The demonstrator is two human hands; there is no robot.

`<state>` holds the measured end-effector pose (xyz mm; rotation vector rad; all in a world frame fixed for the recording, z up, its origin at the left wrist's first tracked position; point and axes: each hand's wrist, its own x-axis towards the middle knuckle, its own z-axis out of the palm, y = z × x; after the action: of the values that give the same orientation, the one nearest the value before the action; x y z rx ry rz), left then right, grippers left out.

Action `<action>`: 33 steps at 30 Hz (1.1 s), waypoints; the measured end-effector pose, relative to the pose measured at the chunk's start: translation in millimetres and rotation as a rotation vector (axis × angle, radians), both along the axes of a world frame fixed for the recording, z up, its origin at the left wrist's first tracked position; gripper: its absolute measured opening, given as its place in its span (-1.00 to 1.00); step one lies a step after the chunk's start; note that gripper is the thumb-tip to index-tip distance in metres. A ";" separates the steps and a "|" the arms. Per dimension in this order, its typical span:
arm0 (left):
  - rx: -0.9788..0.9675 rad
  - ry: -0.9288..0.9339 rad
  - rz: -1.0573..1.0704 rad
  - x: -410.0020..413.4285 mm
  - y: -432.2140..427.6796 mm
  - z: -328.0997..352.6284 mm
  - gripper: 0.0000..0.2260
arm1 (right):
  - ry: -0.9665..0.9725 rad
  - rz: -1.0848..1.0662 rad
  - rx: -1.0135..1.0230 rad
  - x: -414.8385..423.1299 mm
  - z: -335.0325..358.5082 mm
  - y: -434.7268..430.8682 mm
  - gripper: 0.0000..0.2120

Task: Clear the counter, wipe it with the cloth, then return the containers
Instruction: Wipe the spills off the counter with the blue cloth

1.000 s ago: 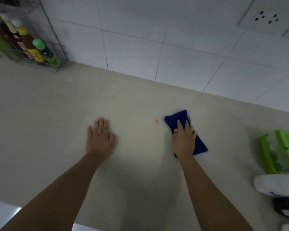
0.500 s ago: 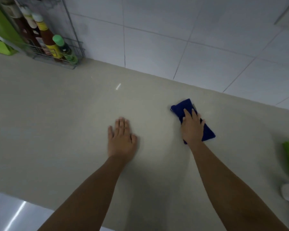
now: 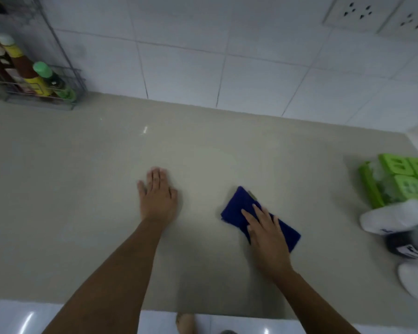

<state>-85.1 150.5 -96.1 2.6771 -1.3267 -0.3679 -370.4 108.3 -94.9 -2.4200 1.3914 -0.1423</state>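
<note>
A folded dark blue cloth [image 3: 237, 208] lies on the beige counter [image 3: 82, 177], right of centre. My right hand [image 3: 266, 232] presses flat on its nearer half, fingers spread over the fabric. To the left, my left hand [image 3: 158, 196] rests palm down on the bare counter, fingers together, holding nothing. Containers sit at the right edge: a green plastic box [image 3: 401, 182] with clear bags, and white packets [image 3: 391, 220] in front of it.
A wire rack [image 3: 65, 92] with several sauce bottles [image 3: 29, 73] stands at the back left against the white tiled wall [image 3: 203, 56]. Wall sockets [image 3: 357, 13] are at the top right. The counter's front edge runs along the bottom, with floor and a foot below.
My right hand has drawn the cloth toward me and to the right across the counter. The left hand stays flat in place. The view has swung right, showing the containers again.
</note>
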 end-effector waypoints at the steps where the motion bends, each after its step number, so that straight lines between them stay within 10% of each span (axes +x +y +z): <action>1: 0.003 0.002 -0.013 -5.7 -1.6 0.9 -0.46 | 0.021 -0.075 0.010 -20.2 1.8 -3.1 -0.57; 10: -0.066 0.066 -0.241 -142.1 0.0 3.8 -0.24 | 0.127 -0.171 0.097 5.8 10.3 -126.8 -0.52; 24: -0.051 0.005 -0.306 -184.5 51.3 -2.4 -0.26 | 0.164 0.155 0.007 -139.1 2.6 91.8 -0.55; 33: -0.092 -0.014 -0.105 -143.4 98.9 -6.9 -0.23 | 0.191 -0.060 -0.014 -202.7 0.8 10.6 -0.44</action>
<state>-228.4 249.3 -103.0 2.5469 -1.4550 -0.2928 -573.2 118.9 -94.1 -2.4581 1.5502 0.0665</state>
